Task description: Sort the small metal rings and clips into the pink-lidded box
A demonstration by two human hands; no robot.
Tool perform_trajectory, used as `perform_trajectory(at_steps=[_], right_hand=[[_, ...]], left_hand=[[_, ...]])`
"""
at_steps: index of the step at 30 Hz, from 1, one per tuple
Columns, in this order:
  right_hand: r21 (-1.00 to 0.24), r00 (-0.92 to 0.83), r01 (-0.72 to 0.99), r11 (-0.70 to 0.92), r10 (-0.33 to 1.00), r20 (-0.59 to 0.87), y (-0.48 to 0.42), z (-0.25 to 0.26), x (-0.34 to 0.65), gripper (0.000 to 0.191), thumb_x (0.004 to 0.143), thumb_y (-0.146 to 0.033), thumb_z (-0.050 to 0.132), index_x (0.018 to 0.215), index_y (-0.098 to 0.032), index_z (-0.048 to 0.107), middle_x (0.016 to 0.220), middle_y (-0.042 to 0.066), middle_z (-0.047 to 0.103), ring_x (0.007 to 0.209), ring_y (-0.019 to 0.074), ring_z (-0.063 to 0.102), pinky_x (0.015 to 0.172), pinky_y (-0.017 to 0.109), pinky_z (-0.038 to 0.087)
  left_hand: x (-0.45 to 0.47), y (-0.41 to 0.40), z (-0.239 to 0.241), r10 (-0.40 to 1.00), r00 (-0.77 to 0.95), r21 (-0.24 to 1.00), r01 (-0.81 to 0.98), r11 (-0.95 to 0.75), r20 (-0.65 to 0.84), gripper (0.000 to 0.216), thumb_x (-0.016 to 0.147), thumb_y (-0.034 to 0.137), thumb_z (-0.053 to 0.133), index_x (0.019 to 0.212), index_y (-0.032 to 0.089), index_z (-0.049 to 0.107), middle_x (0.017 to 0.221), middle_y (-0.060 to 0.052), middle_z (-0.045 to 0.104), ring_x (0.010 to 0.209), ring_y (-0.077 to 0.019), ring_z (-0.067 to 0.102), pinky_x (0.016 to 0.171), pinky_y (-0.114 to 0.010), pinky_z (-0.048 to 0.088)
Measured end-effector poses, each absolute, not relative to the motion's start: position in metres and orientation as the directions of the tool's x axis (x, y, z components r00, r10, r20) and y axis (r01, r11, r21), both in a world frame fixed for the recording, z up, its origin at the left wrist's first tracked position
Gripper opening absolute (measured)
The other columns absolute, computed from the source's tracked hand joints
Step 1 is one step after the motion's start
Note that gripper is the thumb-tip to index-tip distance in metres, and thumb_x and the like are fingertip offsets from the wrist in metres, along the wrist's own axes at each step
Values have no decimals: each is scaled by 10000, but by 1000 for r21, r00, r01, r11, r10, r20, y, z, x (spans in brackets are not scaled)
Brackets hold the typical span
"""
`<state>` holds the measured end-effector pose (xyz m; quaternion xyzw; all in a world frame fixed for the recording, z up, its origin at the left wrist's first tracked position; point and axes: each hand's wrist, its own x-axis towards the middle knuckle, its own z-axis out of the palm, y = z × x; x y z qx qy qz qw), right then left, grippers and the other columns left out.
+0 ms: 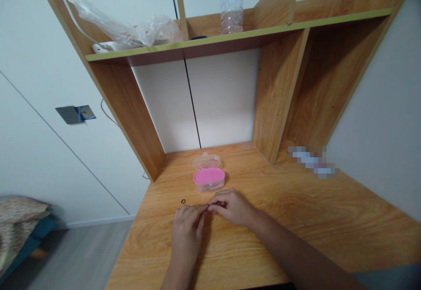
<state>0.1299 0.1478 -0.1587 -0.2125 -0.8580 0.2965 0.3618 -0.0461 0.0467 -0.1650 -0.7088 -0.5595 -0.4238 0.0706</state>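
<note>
Low over the middle of the tabletop (305,224), the left hand (187,220) and the right hand (233,207) meet at their fingertips, the fingers bent and nearly closed against each other. Whether anything is pinched between them I cannot tell; the fingers hide it. Anything held there must be tiny, so a slack pinch or a sideways slip of a thumb could drop it, and on dark-streaked wood it might be hard to spot.

Just beyond the left hand's knuckles lies a small dark ring (183,201), flat on the wood and untouched. A careless forward sweep of that hand could brush it away toward the left edge.

Near the right fingertips, a little farther off, stands a small oval box (208,180) with a pink top and clear sides. A bumped knuckle could shove it back, jarring the clear lid (197,163) behind it.

Farthest away, a plastic bottle (231,12) stands upright on the shelf (210,44); only a hard jolt would likely topple it.
</note>
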Motion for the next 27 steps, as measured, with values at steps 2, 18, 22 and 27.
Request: perform_trajectory(at_steps=[2, 18, 22, 27], right_hand=[[-695, -651, 152, 703, 600, 465, 147, -158, 130, 106, 888, -243, 688, 887, -204, 787, 726, 3, 772, 558, 111, 640, 524, 199, 466], [-742, -465, -77, 666, 635, 617, 145, -152, 120, 131, 856, -338, 747, 876, -227, 815, 813, 56, 802, 725, 175, 742, 732, 298, 600], [-793, -493, -71, 605, 670, 555, 147, -154, 121, 146, 834, -360, 772, 899, -237, 816, 868, 62, 807, 782, 193, 759, 765, 319, 609], [-822, -513, -56, 567, 689, 511, 149, -158, 121, 139, 794, -306, 803, 916, -241, 816, 899, 64, 808, 807, 208, 764, 790, 340, 614]], left_hand=[[-46, 47, -165, 732, 16, 364, 860, -358, 682, 164, 930, 255, 626, 1018, 238, 763, 882, -65, 777, 777, -226, 688, 714, -355, 536], [-41, 42, -154, 687, -77, 465, 790, -401, 723, 151, 929, 220, 620, 1007, 213, 749, 877, -57, 775, 775, -205, 699, 709, -330, 559], [-42, 44, -157, 680, -105, 475, 791, -385, 726, 161, 931, 260, 634, 1015, 201, 759, 871, -66, 778, 762, -207, 702, 699, -327, 573], [-44, 46, -161, 686, -89, 473, 786, -397, 723, 185, 936, 263, 635, 1061, 209, 761, 877, -69, 779, 770, -210, 703, 702, -327, 584]])
